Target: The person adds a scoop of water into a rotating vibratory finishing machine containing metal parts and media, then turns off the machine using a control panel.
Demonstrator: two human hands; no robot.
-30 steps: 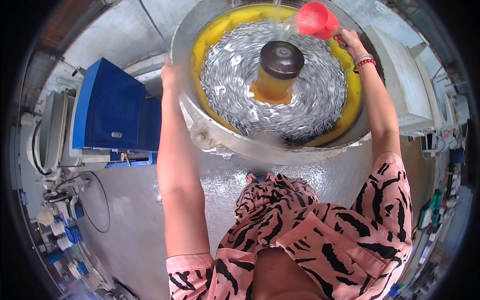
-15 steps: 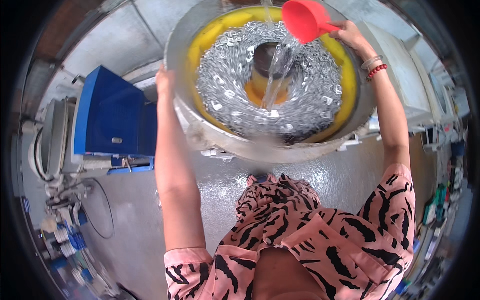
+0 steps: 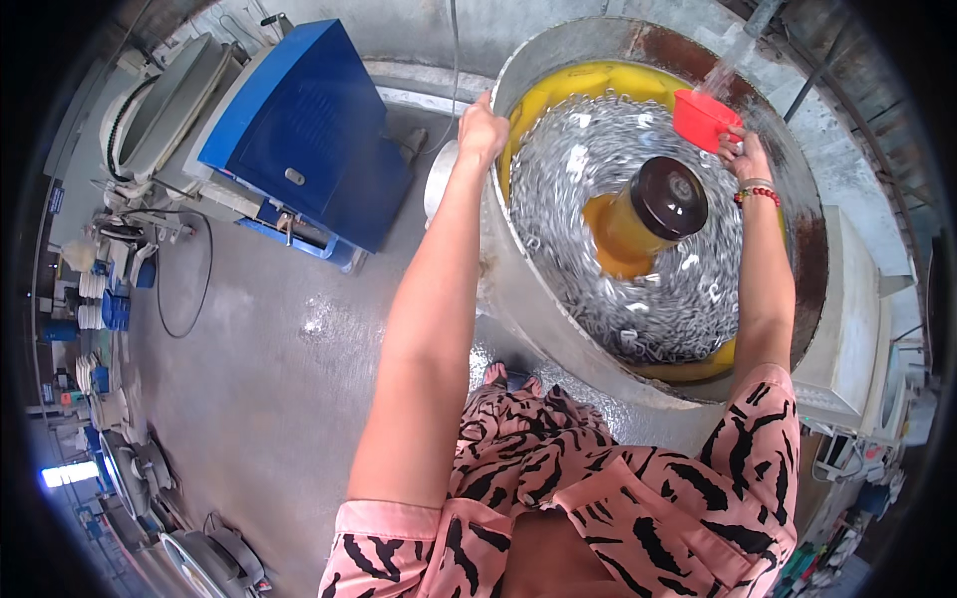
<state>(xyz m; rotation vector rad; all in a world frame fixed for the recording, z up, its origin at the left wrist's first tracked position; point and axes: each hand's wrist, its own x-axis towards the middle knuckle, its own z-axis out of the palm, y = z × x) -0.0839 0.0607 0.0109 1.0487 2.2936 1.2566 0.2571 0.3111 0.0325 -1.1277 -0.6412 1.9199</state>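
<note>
My right hand grips the handle of a red plastic dipper over the far right part of a large round metal tub. Water runs from a pipe at the top into or just beside the dipper. My left hand is closed over the tub's left rim. Inside the yellow-lined bowl, a ring of small silvery metal pieces looks blurred by motion. It surrounds a centre post with a dark, shiny cap, amber at its foot.
A blue machine cabinet stands left of the tub. Beyond it is a grey machine, with a cable on the wet floor. A pale box-shaped housing stands close on the right. Shelves of stacked items line the far left.
My right hand has stopped pouring water onto the metal pieces and brought the dipper to the running water. The view has shifted, so the tub appears farther right. My left hand stays at the rim.
</note>
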